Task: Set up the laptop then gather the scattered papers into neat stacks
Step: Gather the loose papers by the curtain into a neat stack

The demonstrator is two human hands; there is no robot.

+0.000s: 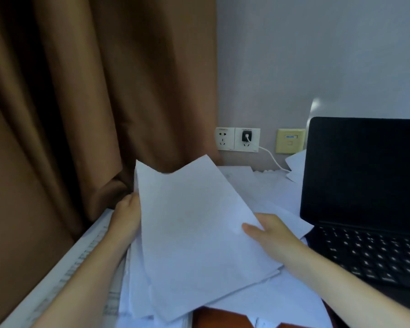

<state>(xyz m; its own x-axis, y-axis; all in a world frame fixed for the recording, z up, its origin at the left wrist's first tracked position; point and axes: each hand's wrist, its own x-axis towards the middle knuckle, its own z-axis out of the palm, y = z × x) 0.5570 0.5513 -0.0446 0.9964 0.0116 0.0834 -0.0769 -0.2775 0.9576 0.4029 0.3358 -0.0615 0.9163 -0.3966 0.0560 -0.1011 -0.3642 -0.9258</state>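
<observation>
The left hand (126,214) and right hand (271,230) hold papers (194,233) (laptop (365,176) open)
</observation>
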